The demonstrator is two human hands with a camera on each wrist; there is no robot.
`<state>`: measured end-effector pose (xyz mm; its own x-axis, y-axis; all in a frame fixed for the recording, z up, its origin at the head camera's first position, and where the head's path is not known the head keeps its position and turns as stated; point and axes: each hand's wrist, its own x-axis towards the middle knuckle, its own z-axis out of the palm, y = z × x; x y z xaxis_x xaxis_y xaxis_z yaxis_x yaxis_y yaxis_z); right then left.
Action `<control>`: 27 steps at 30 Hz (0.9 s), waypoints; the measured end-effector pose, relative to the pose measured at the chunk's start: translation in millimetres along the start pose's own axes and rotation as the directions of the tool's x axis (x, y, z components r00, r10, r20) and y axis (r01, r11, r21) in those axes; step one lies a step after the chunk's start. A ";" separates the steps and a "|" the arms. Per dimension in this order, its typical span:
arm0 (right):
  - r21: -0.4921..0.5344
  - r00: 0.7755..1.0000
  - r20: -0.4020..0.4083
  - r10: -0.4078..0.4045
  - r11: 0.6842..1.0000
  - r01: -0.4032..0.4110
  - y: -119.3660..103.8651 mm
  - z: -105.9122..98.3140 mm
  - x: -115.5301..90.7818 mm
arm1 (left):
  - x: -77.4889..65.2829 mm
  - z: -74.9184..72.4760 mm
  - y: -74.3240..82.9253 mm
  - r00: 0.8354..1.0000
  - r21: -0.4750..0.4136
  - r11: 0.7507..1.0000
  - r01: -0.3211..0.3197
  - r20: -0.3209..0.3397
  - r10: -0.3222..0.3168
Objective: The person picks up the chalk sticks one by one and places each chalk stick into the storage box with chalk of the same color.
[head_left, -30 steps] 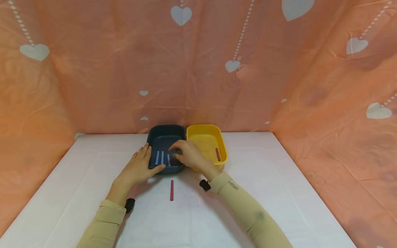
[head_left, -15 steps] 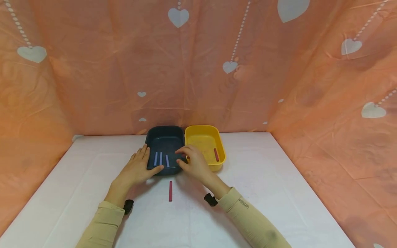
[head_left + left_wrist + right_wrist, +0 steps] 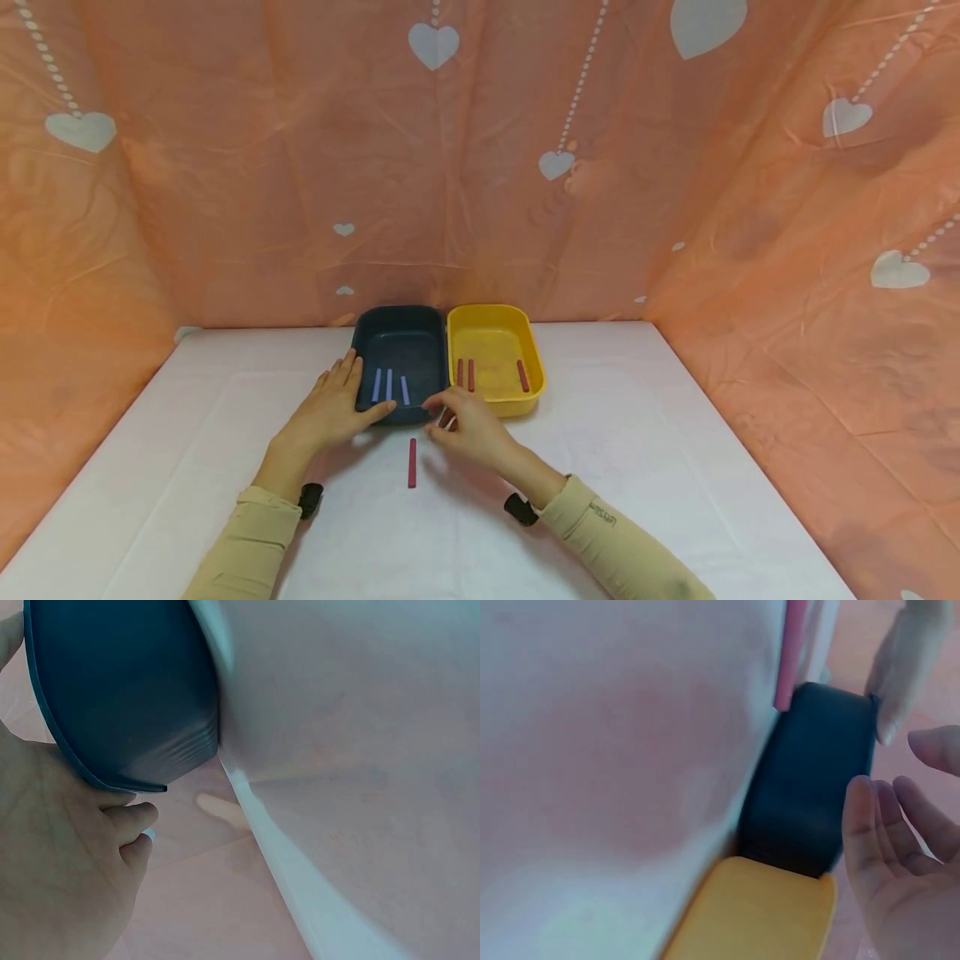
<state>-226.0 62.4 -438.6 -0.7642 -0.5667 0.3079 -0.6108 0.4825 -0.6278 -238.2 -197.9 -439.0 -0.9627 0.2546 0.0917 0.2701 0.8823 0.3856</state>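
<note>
My left hand (image 3: 322, 414) rests on the near left corner of a dark blue tray (image 3: 401, 312), fingers along its side and thumb at the front rim. Three lavender sticks (image 3: 389, 385) lie inside that tray. Just in front of the blue tray's right corner, my right hand (image 3: 472, 431) hovers with thumb and fingers apart, holding nothing. A red stick (image 3: 412, 463) lies on the table to the left of it. Three red sticks (image 3: 523, 376) lie in the yellow tray (image 3: 491, 312). In the right wrist view, the right hand (image 3: 911, 859) shows a gap between thumb and fingers.
Both trays stand side by side near the back of the white-covered table (image 3: 600, 450). Orange cloth (image 3: 480, 167) with white hearts hangs behind the table and along both sides.
My right hand has moved out from over the blue tray, toward the table's front. Two red sticks at the yellow tray's left side have come into view. The left hand stays in place.
</note>
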 end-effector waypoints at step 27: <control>-0.352 0.955 0.265 0.130 0.936 -0.029 0.2 33.4 6.0 | -0.5 1.0 -1.5 1.000 -0.011 1.000 0.006 0.000 -0.006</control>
<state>-223.8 36.8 -460.8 -0.7544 -0.6560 0.0230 -0.6220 0.7031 -0.3446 -238.0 -199.0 -440.6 -0.9642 0.2496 0.0898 0.2645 0.8791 0.3964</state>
